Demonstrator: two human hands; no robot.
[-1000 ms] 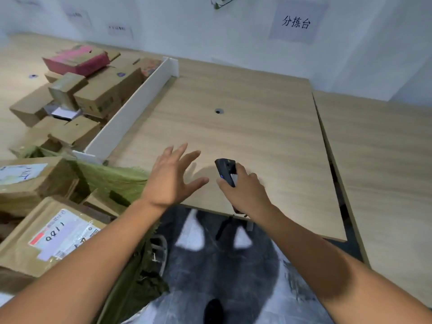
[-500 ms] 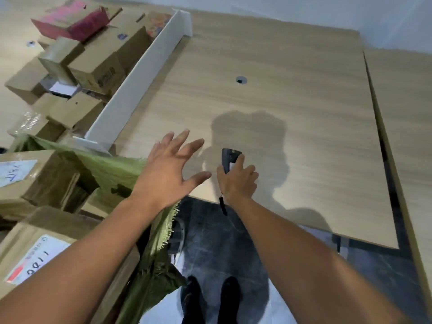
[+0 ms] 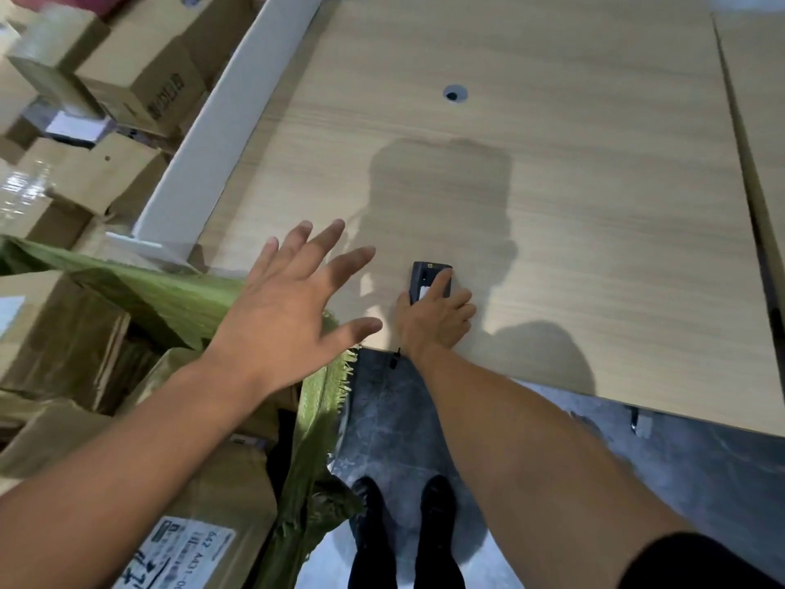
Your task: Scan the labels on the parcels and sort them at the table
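Black scanner (image 3: 428, 277) sits gripped in right hand (image 3: 435, 323), near left hand (image 3: 282, 318).

Light from behind throws a soft shadow (image 3: 437, 197) across the table (image 3: 603, 121); left boxes (image 3: 46, 40) blurred.

Light wood-grain counter (image 3: 594, 206) with a small round cable hole (image 3: 455, 94), and a white divider board (image 3: 229, 121) standing along its left edge. A second wood top (image 3: 764, 99) sits just beside it on the right, narrow gap between. Dark grey marbled floor (image 3: 701, 469) below. Overhead light, so there's a soft shadow (image 3: 437, 197) on the wood.
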